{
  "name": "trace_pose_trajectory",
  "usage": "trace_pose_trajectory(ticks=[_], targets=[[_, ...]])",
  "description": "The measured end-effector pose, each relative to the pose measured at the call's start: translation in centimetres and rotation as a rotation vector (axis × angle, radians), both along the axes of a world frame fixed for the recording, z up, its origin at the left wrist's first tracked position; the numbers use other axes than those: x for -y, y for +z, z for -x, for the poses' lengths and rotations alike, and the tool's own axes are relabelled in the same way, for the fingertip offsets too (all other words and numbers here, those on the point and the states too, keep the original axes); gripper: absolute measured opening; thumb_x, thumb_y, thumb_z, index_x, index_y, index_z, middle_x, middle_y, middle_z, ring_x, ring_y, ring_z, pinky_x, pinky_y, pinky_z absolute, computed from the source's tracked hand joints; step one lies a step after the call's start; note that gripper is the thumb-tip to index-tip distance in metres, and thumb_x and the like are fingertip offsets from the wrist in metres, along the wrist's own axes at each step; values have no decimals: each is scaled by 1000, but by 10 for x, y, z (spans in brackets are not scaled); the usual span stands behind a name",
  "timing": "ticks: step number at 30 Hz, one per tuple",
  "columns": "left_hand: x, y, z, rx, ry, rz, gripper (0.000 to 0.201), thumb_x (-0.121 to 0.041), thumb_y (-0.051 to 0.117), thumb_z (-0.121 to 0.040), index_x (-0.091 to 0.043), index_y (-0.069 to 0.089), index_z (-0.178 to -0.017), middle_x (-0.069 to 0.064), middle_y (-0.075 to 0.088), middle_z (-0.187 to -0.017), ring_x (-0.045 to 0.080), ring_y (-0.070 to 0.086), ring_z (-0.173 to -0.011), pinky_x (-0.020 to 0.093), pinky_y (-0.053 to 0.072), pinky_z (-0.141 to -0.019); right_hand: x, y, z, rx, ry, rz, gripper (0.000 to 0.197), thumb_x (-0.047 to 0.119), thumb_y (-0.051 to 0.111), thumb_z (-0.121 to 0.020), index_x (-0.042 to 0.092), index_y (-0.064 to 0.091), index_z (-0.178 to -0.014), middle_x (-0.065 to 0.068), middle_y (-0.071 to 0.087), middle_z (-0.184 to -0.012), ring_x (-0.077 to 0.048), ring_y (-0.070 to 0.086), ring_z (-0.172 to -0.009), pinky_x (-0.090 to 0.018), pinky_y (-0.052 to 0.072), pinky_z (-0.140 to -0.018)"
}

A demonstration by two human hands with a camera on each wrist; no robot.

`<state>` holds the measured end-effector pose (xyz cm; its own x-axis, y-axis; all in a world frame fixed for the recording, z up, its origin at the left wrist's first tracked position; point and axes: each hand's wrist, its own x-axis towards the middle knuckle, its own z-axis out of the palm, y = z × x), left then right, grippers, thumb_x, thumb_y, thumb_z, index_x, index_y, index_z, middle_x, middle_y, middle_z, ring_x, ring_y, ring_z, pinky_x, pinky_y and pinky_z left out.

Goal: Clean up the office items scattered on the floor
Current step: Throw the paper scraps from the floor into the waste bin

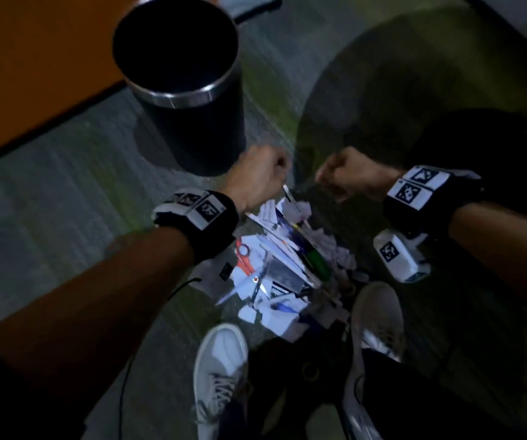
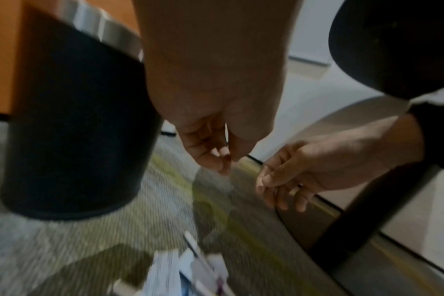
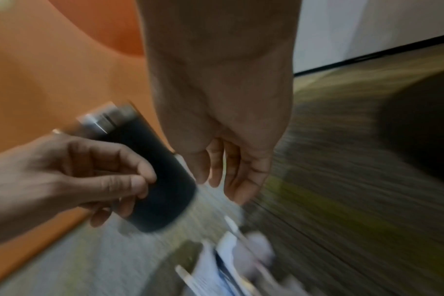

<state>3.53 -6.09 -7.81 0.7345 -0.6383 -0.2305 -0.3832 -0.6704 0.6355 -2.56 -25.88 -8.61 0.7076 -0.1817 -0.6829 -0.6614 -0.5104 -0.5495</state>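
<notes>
A pile of white papers, pens and cards [image 1: 283,265] lies on the carpet in front of my shoes; orange-handled scissors [image 1: 244,258] and a green marker [image 1: 317,262] lie in it. My left hand [image 1: 262,176] hovers just past the pile's far edge, beside the foot of a black waste bin [image 1: 173,98]. Its fingers [image 2: 216,156] are loosely curled and hold nothing. My right hand [image 1: 348,173] hangs level with it, a hand's width to the right. In the right wrist view its fingers [image 3: 228,176] hang relaxed and empty. The views are blurred by motion.
The bin, with a metal rim, stands upright at the far left of the pile, against an orange panel [image 1: 33,58]. A black pole [image 2: 342,220] rises from a round flat base on the right. My two white shoes [image 1: 221,369] stand at the pile's near edge.
</notes>
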Motion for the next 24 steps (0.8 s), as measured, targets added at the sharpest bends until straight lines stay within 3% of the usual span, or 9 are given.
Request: trace_pose_trajectory(ticks=[5,7,9,11,14,16,19,21,24], targets=[[39,-77,63,-114,-337,-214,18,-10,50,-91,-17,66,-90,11,69,-102,32,64,-91,41,55,-78,24,-70,71,-164,156,109,16,2,58,-90,10,65,-79,-18,60,-73,-22,54,-56,-25,50,-50],[52,-101,79,-110,-403,-261,16,-8,49,-92,-9,64,-89,15,64,-90,36,62,-85,40,51,-67,27,-89,89,-202,250,194,4,7,63,-87,5,66,-87,-21,63,-80,-21,56,-65,-24,45,-56],[63,-118,92,-86,-462,-317,15,-4,49,-90,-6,59,-78,12,54,-77,38,60,-87,39,45,-62,32,-119,101,-205,281,265,27,20,72,-78,-2,67,-93,-26,66,-94,-24,61,-83,-29,45,-68],[69,-135,100,12,-512,-397,13,-7,50,-87,-5,62,-93,14,59,-98,38,51,-112,46,49,-73,32,-145,115,-185,292,326,46,28,76,-71,-1,64,-104,-26,62,-107,-36,64,-99,-39,50,-81],[65,-155,106,110,-555,-538,44,-14,49,-87,-15,53,-131,10,46,-137,36,31,-133,56,42,-93,15,-158,133,-157,256,483,68,35,77,-70,7,50,-126,-25,47,-127,-44,55,-108,-44,47,-87],[60,-157,108,139,-569,-565,39,-12,47,-89,-13,53,-127,13,44,-132,37,36,-127,56,41,-93,3,-163,139,-119,226,465,61,42,65,-73,4,54,-120,-27,49,-124,-44,54,-108,-44,46,-85],[50,-157,113,150,-580,-585,41,-9,46,-90,-12,51,-130,11,46,-132,36,42,-124,51,45,-93,-1,-180,147,-57,182,366,42,31,48,-74,0,68,-94,-28,61,-108,-42,63,-96,-40,50,-77],[43,-157,110,132,-629,-599,38,-10,46,-90,-12,54,-127,11,53,-125,34,46,-120,46,46,-93,2,-171,145,5,141,294,31,27,60,-77,-2,69,-82,-20,67,-90,-32,66,-84,-31,43,-67],[45,-151,93,8,-751,-655,32,-18,58,-88,-10,61,-118,14,62,-117,35,56,-111,44,47,-95,18,-163,141,44,55,234,23,21,72,-80,-1,71,-89,-14,67,-87,-24,64,-86,-30,40,-68]])
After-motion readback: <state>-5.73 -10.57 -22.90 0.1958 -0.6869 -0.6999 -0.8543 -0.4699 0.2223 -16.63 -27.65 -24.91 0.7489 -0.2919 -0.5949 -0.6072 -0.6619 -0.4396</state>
